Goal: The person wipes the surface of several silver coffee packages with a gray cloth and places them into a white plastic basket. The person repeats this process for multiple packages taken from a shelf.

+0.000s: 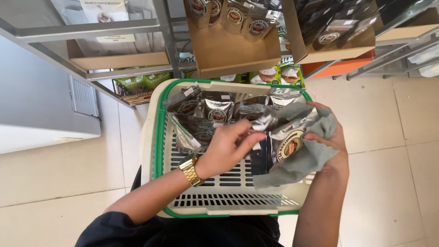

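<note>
Over the cream, green-rimmed basket (157,137), at about three o'clock in the head view, your right hand (331,137) clamps a grey cloth (302,158) around a black foil pouch (286,146). Your left hand (231,146) pinches its top edge. The pouch looks light, crinkly and slick, so hold it by the sealed rim. Its long axis runs roughly six to twelve o'clock, top tilted towards eleven.

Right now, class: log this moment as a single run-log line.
left hand: gripping dark foil pouch | right hand: holding grey cloth against pouch | basket: cream, green-rimmed, more pouches inside | shelves: cardboard boxes
</note>
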